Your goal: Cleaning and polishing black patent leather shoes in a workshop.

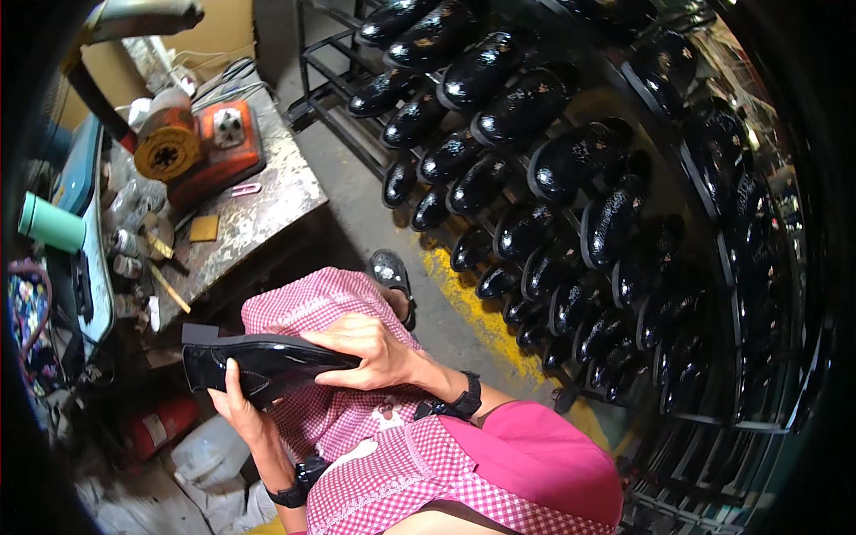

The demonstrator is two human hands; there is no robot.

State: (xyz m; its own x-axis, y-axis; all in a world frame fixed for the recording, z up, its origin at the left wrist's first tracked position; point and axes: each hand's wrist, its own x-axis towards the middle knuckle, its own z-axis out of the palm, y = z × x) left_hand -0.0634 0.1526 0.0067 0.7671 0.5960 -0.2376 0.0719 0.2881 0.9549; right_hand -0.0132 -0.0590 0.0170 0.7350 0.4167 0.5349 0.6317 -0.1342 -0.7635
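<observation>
A glossy black shoe (285,358) lies sideways across my lap, held between both hands, its heel to the left and its dark sole edge turned up. My left hand (235,405) grips it from below near the heel, one finger stretched up along its side. Around the toe end closes my right hand (368,354), thumb below and fingers on top, covering the tip of the shoe. A pink-and-white checked apron (325,401) spreads under the shoe.
Several glossy black shoes (553,169) stand on a dark metal rack (343,76) to the right. At left, a worn workbench (285,192) bears an orange machine (214,147), a yellow block (203,229) and a mint-green tumbler (52,223). A red cylinder (165,423) and plastic bags (209,456) lie lower left.
</observation>
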